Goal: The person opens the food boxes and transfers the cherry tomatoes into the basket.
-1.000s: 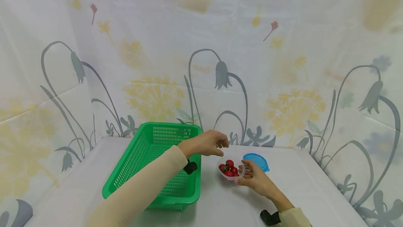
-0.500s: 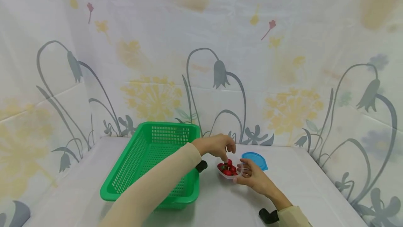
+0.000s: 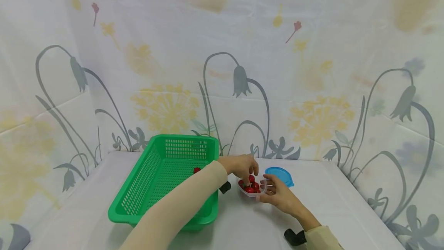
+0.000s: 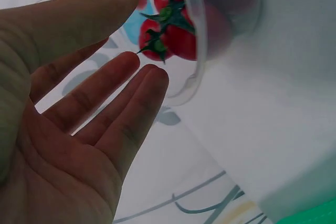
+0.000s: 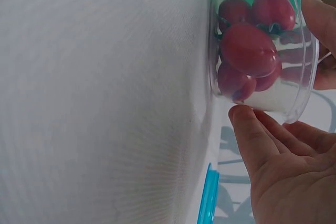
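A clear plastic container (image 5: 270, 99) holding several cherry tomatoes (image 5: 248, 50) stands on the table in the head view. My left hand (image 3: 242, 164) reaches down over it from the left. In the left wrist view the left hand's thumb (image 4: 79, 22) and straight fingers lie spread at the container's rim, with no tomato plainly between them. Beside the container, my right hand (image 3: 281, 195) rests with relaxed fingers against its right side. One cherry tomato (image 3: 196, 170) lies in the green basket (image 3: 114, 216), which the left sleeve partly covers.
A blue lid (image 3: 280, 175) lies flat on the table behind the right hand. The white-covered table (image 3: 343, 211) meets a flower-printed cloth backdrop (image 3: 222, 30). Black wrist devices (image 3: 295, 237) sit by both sleeves.
My left hand has come down and right, from beside the container to inside its opening. The tomato in the basket has come into view past the sleeve. The right hand stays at the container.
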### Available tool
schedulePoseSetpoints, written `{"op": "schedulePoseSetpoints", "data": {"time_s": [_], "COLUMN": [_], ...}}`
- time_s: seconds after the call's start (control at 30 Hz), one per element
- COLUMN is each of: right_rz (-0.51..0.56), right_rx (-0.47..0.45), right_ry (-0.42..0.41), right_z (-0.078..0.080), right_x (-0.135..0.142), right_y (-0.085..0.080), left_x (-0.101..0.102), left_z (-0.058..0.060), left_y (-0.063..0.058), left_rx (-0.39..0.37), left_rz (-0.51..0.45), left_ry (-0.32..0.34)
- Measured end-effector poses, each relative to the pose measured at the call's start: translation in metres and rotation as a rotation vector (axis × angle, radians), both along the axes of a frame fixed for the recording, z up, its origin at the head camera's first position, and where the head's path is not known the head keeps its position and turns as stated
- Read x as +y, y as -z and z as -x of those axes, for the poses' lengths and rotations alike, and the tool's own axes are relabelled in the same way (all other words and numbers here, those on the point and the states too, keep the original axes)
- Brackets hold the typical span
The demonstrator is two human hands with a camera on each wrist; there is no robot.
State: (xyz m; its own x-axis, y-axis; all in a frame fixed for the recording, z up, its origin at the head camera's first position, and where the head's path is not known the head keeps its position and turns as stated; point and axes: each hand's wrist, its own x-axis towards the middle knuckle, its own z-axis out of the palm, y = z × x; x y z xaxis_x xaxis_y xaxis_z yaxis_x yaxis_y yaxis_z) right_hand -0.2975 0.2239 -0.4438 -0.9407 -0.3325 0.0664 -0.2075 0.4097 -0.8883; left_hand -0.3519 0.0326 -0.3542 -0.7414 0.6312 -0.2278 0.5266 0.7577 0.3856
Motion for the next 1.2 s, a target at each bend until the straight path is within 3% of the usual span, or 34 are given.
{"op": "schedulePoseSetpoints", "data": {"time_s": [0.17,0.43,0.8,1.03,1.2], "right_rz": [-0.008,-0.002,-0.002,0.017,0.039], "right_rx": [-0.003,-0.002,0.001,0.003,0.003], "right_ry": [0.004,-0.007,-0.005,-0.030,-0.044], "right_z": [0.000,0.000,0.001,0.001,0.000], "right_x": [-0.001,0.000,0.000,0.001,0.001], "right_y": [0.000,0.000,0.002,0.002,0.002], "left_x": [0.002,0.006,0.005,0.004,0.005], "left_z": [0.002,0.001,-0.001,0.001,0.002], "left_y": [0.008,0.012,0.015,0.017,0.017], "left_rx": [-0.014,0.028,-0.056,-0.061,-0.052], "left_rz": [-0.004,0.037,-0.014,-0.008,-0.008], "left_ry": [-0.013,0.007,0.006,0.034,0.017]}}
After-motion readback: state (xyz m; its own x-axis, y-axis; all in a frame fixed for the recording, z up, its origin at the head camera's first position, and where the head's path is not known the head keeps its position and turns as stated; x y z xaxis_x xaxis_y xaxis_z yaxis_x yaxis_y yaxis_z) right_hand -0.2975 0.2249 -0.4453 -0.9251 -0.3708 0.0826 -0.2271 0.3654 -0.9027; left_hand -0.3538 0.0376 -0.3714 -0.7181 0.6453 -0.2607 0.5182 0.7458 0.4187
